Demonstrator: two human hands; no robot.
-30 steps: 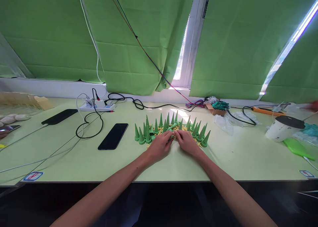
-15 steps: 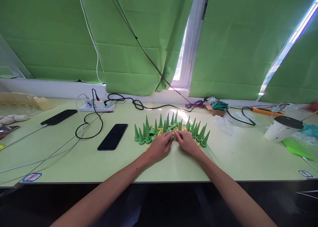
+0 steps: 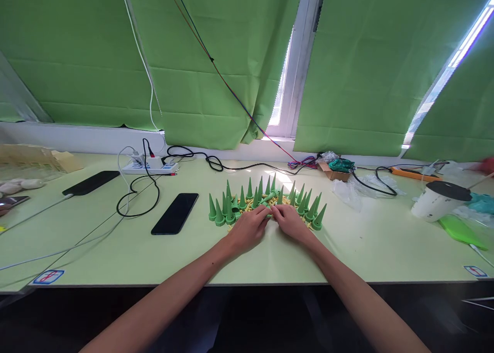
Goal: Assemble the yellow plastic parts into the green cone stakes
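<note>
L hand & R hand: fingers bent, tips nearly together at a sm. green pc, mostly hidden; L seems to pinch it, R grip can't tell. Barely any shift vs 1 s ago, so prob. same pc being worked. Around/beyond: yellow bits, upright green cones; far back, cardboard box

slender green cones, each on a wider round base, stand points up in a loose arc on the tabletop; those at the right end look tilted outward. small yellow pieces lie heaped among and in front of them. a green piece lies on its side over the heap. a small green part, mostly hidden, shows at the left hand's fingers.
</note>
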